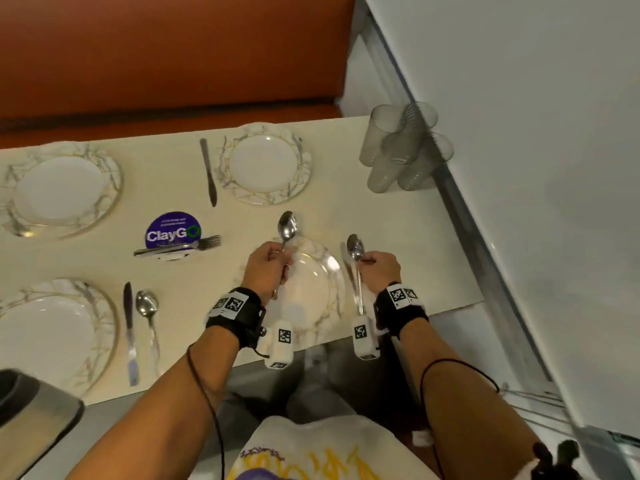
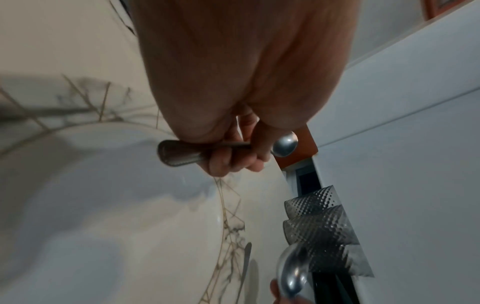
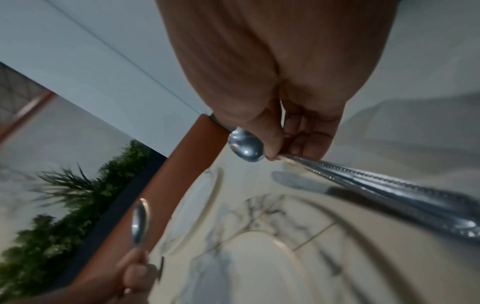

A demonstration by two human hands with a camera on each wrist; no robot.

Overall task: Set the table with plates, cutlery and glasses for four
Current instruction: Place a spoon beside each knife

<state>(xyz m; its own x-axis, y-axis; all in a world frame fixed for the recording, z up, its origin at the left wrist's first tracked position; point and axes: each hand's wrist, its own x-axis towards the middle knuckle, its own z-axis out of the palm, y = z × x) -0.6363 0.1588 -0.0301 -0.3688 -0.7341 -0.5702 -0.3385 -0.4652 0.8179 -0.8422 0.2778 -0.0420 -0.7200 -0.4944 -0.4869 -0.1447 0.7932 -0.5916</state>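
Orange bench seating [image 1: 173, 53] runs along the far side and a pale wall [image 1: 536, 133] closes the right of the cream table [image 1: 381, 209] I am working over. Four marble-rimmed plates sit on it: far left [image 1: 59, 190], far right [image 1: 265, 168], near left [image 1: 45, 332], and the near right plate [image 1: 311, 289] directly below my hands. Four clear glasses [image 1: 401, 150] are clustered at the far right by the wall, not yet handed out. Loose forks [image 1: 180, 244] lie on a purple sticker mid-table; a knife [image 1: 209, 171] lies left of the far right plate, and a knife [image 1: 129, 332] and spoon [image 1: 148, 315] lie right of the near left plate. I judge the cutlery step is under way: my left hand [image 1: 266, 268] grips one spoon [image 1: 287, 226] over the near right plate, and my right hand [image 1: 379, 271] pinches another spoon [image 1: 356, 258] just right of it, above a knife [image 1: 346, 261] lying there. Next, I would lay the right spoon beside that knife.
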